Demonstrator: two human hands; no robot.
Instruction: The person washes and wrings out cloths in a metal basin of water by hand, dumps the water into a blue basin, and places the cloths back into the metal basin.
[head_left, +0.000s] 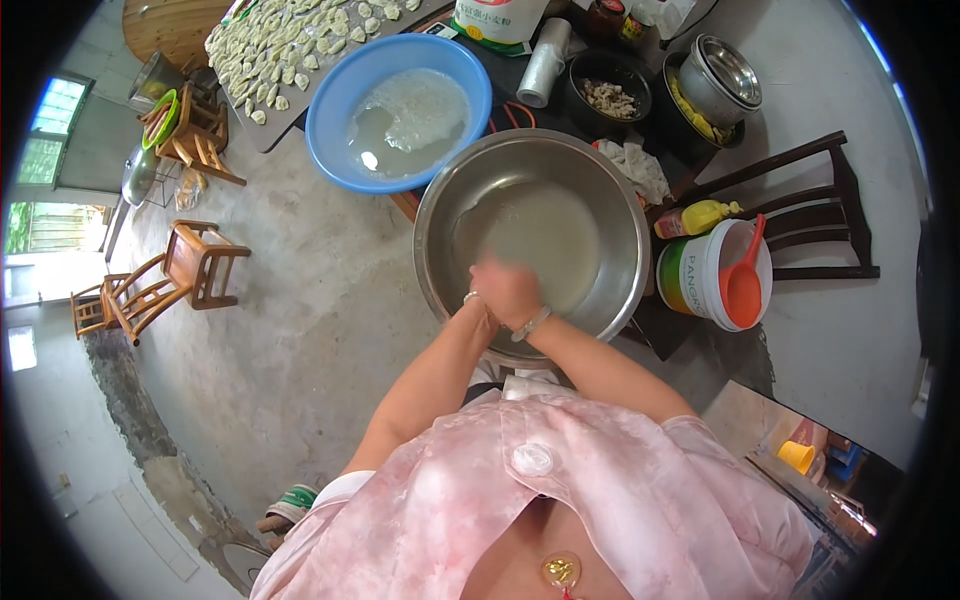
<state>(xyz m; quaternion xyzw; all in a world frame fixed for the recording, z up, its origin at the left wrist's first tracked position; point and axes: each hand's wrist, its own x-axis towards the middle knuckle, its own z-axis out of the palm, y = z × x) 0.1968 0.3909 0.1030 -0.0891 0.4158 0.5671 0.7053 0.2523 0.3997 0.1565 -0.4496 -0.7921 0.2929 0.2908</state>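
Both my hands are pressed together over the near side of a wide stainless steel basin (630, 292) of cloudy water (559, 232). My right hand (514, 289) lies across the front, with a bracelet at its wrist. Behind it, my left hand (482, 279) is mostly covered, and a thin bracelet circles that wrist. Motion blurs the fingers, so whether anything is between them cannot be made out. Touching or very near the steel basin's far left side is a blue plastic basin (324, 150) with foamy water (420, 120).
Dumplings (300, 45) cover a board at the far left. Beyond the basins are a plastic-film roll (544, 64), a pot of filling (611, 97) and a crumpled cloth (637, 169). To the right, a white bucket (694, 274) holds a red ladle (741, 289) beside a yellow bottle (697, 217) and dark chair (817, 214).
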